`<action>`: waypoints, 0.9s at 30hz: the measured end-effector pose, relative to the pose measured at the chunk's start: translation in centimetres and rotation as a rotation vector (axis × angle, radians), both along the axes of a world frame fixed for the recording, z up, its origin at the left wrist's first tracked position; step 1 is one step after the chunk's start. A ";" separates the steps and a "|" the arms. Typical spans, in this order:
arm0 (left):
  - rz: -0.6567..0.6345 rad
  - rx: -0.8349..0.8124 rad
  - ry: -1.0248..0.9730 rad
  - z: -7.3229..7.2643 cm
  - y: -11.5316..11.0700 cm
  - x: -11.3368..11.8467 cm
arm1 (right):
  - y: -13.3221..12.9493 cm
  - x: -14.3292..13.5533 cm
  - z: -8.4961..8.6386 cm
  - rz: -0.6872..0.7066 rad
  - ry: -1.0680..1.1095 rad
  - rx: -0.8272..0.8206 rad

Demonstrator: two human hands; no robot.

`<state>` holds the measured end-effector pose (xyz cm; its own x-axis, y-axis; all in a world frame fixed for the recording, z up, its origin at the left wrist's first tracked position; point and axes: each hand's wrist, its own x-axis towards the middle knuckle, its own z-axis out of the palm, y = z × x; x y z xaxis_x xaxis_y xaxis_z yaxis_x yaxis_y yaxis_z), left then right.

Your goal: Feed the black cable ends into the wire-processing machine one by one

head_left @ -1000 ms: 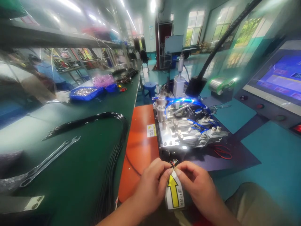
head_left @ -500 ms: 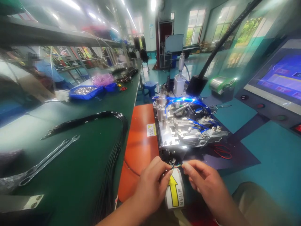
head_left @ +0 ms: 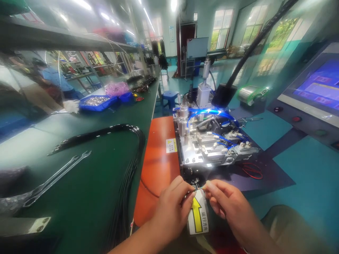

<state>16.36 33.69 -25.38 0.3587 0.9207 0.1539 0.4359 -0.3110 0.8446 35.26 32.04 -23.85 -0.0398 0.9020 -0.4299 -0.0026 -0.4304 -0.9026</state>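
Note:
My left hand (head_left: 176, 204) is closed in a pinch on a thin dark cable (head_left: 150, 191), which trails back across the orange plate. Fine coloured wires (head_left: 199, 188) stick out of its end, and the fingertips of my right hand (head_left: 227, 203) are pinched on their tips. Below the fingers is a white label with a yellow arrow (head_left: 196, 215), on a curved cover. Just beyond my hands stands the metal machine (head_left: 212, 148) with blue air tubes (head_left: 209, 113); the small parts at its front edge are partly hidden by my fingers.
Left of the machine lies the orange plate (head_left: 161, 155). On the green bench (head_left: 87, 187) are a bundle of black cables (head_left: 132, 162), wrenches (head_left: 59, 176) and a blue tray of small parts (head_left: 96, 102). A control screen (head_left: 317, 84) stands right. A gloved hand (head_left: 71, 106) shows far left.
My right fingertips have shifted slightly toward the left hand along the coloured wires, which now look closer together. The left hand keeps its pinch. The view has shifted slightly.

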 end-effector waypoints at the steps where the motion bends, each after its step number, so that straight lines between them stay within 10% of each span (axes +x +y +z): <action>1: 0.000 0.001 0.001 0.0 0.0 0.0 | -0.1 0.1 -0.2 -0.002 -0.039 0.029; 27: -0.009 0.010 0.015 0.3 0.4 0.0 | 2.5 1.0 1.0 0.455 -0.393 0.194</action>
